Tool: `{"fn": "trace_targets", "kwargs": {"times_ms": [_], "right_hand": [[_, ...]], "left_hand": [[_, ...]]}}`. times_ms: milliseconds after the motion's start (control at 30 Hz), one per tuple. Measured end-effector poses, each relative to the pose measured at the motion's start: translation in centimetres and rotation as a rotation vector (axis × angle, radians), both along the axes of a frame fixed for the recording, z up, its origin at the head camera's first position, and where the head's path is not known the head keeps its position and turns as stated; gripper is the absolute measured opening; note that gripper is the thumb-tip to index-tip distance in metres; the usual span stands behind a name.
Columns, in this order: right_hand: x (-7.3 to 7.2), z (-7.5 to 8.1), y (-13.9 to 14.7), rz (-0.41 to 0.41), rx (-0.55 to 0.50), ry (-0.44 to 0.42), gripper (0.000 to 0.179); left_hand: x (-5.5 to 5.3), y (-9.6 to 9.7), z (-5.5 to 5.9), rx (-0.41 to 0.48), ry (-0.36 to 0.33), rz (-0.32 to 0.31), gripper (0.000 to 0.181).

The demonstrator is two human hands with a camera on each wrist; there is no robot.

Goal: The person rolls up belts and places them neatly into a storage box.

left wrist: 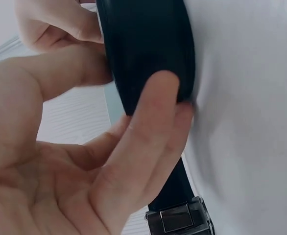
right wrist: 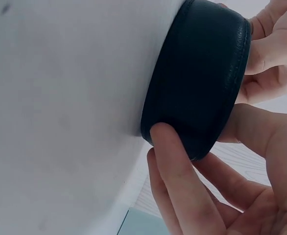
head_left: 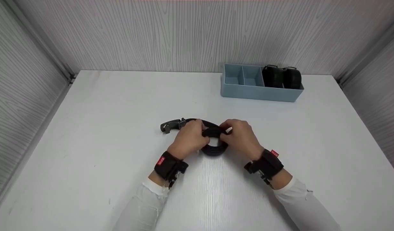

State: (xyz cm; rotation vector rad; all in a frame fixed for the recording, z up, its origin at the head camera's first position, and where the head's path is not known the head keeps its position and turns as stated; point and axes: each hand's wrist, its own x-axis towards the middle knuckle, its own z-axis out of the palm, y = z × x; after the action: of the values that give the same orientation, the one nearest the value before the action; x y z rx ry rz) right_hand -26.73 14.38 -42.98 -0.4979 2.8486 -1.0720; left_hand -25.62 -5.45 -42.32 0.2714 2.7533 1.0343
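A black leather belt point(head_left: 213, 151) stands on its edge, wound into a round coil on the white table. Its buckle end point(head_left: 172, 125) trails off to the left, and the metal buckle point(left wrist: 178, 219) also shows low in the left wrist view. My left hand point(head_left: 189, 137) pinches the coil's left side, thumb at the inside and fingers along the outer face. On the opposite side my right hand point(head_left: 242, 136) grips the coil between thumb and fingers. The smooth outer band point(right wrist: 197, 73) fills the middle of the right wrist view.
A blue-grey divided box point(head_left: 258, 92) stands at the back right, near the wooden-patterned wall point(head_left: 145, 35). Two black rolled belts point(head_left: 273, 77) sit in its right compartments; bare compartment floors show on its left. White tabletop point(head_left: 104, 106) spreads around the hands.
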Motion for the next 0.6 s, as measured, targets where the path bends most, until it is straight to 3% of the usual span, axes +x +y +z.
{"fn": "trace_targets", "kwargs": {"times_ms": [233, 500, 600], "right_hand": [[-0.02, 0.01, 0.02, 0.014, -0.007, -0.022, 0.027], [0.04, 0.13, -0.08, 0.052, -0.021, -0.055, 0.031], [0.06, 0.07, -0.08, 0.055, -0.018, -0.054, 0.031]], "left_hand": [[-0.05, 0.29, -0.22, 0.022, 0.062, 0.000, 0.020], [0.04, 0.40, -0.40, -0.013, 0.163, -0.030, 0.018], [0.03, 0.39, -0.39, -0.001, 0.167, -0.037, 0.018]]}}
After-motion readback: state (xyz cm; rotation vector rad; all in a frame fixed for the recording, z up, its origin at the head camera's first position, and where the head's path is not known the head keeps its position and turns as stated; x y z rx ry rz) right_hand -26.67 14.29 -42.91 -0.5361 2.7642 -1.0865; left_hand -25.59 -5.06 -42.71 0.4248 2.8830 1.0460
